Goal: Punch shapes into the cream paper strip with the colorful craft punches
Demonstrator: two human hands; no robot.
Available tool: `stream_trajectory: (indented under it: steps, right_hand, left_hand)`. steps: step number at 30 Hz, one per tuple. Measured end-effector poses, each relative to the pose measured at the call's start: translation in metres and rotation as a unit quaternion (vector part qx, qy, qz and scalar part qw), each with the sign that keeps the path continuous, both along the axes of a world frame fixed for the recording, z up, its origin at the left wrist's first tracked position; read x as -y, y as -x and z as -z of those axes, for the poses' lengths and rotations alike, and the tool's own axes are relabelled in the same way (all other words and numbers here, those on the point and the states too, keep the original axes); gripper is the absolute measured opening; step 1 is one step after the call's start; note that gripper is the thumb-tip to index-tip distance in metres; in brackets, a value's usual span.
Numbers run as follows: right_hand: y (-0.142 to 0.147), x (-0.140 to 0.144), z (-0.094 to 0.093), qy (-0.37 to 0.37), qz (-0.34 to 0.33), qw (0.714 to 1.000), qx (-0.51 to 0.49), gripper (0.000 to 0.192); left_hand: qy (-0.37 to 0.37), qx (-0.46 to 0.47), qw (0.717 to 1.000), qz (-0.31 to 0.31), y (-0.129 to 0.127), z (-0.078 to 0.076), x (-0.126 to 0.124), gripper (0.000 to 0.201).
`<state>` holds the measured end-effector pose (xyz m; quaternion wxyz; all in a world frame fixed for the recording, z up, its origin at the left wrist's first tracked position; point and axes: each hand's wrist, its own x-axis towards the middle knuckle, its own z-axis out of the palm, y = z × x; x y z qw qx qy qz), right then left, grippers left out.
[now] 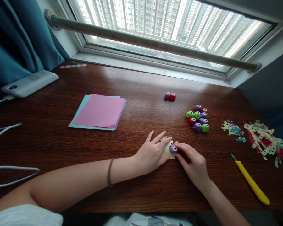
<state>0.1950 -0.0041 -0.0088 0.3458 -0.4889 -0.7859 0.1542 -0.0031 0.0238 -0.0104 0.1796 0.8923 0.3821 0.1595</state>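
Note:
A small pale yellow sheet of paper (166, 153) lies on the table with star-shaped holes along its upper part. My left hand (149, 154) rests over its left side, fingers spread and pressing it flat. At the sheet's right edge sits a purple craft punch (172, 148) with a star mark on its white top. My right hand (193, 161) pinches this punch between thumb and fingers from the right. A few pale cut-out bits (176, 142) lie just above the punch.
Several coloured punches (197, 118) cluster at right, and two more (170, 96) stand farther back. Beyond are confetti (233, 129), punched paper strips (265, 138) and a yellow craft knife (251, 181). Coloured paper (100, 111) is stacked left, near a white power bank (30, 83) and cables (14, 169).

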Motion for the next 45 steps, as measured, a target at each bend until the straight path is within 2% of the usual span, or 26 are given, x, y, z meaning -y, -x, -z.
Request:
stream_trajectory:
  steps: [14,27,36,45]
  right_hand:
    - [-0.0012,-0.0007,0.0009,0.018,-0.004,1.0,-0.006,0.03]
    - [-0.0054,0.0008,0.0064,0.017,0.019,1.0,0.0,0.026]
    - [-0.0034,0.0011,0.0042,0.027,0.015,0.999,-0.007,0.03]
    - [-0.0065,0.0005,0.0042,0.042,0.008,0.998,-0.034,0.039]
  left_hand:
    - [0.006,0.004,1.0,0.003,0.0002,0.0002,-0.0002,0.057]
    - [-0.005,-0.003,1.0,0.001,-0.0006,0.0005,-0.0007,0.057]
    - [0.03,0.014,0.999,0.001,-0.0008,-0.0011,-0.0019,0.057]
    - [0.088,0.081,0.993,-0.017,0.0008,-0.0029,-0.0052,0.06]
